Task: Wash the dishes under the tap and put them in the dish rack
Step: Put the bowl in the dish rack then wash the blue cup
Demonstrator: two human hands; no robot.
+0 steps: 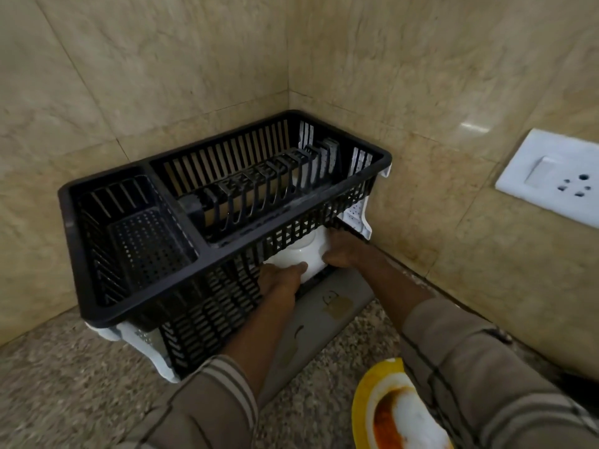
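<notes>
Head view: both hands reach under the black dish rack's (223, 202) upper basket. The left hand (280, 281) and right hand (342, 249) clasp a white dish (308, 254) from either side, fingers curled on it. A soiled yellow plate (393, 413) sits on the desk (64, 377).

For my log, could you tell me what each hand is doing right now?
Left hand: closed on the white dish.
Right hand: gripping the same dish.
</notes>
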